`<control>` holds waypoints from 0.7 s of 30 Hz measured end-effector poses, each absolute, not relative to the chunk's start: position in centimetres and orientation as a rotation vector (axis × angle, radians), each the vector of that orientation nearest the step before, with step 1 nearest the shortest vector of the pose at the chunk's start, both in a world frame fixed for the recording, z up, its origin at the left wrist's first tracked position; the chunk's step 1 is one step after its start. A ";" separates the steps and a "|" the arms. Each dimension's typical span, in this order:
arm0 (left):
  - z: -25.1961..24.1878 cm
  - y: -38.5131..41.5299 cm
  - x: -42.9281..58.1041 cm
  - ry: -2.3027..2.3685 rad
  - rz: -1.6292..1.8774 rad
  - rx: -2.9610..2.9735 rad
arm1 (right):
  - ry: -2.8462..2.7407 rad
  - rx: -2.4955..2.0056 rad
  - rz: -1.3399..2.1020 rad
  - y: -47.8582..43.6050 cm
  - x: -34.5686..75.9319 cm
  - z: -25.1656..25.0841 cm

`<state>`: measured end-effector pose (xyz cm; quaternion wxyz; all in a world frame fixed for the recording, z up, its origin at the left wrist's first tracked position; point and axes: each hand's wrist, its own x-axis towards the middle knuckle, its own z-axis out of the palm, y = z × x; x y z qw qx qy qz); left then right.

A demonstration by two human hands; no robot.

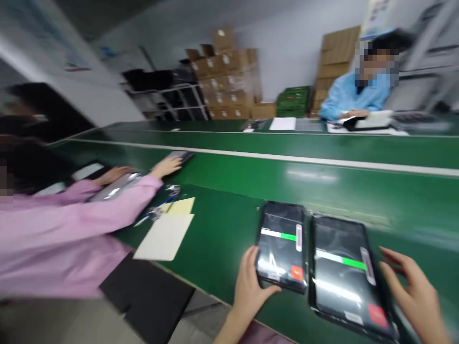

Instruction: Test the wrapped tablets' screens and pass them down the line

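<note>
Two dark tablet-like devices in clear film lie side by side on the green bench, each with a white-and-green strip and a red-orange label. My left hand is at the smaller left device, its fingers along the left side and its thumb at the near edge. Beside the larger right device is my right hand, fingers curved and apart near its right edge. Whether that hand touches the device I cannot tell. A narrow gap separates the two devices.
A co-worker in a pink sleeve reaches over the bench at left, one hand on a dark device. White paper and yellow paper lie between us. Across the bench sits a person in blue. Cartons are stacked behind.
</note>
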<state>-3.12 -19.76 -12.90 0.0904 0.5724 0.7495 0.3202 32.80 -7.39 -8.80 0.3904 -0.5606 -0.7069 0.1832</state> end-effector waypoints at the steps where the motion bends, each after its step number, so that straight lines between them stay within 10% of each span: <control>1: -12.9 -19.9 -3.4 2.213 1.009 1.722 | -1.861 -1.342 0.386 -8.5 32.7 -8.3; 21: -11.9 -21.5 -4.4 2.194 1.060 1.990 | -2.487 -0.898 0.004 -14.2 26.6 -5.1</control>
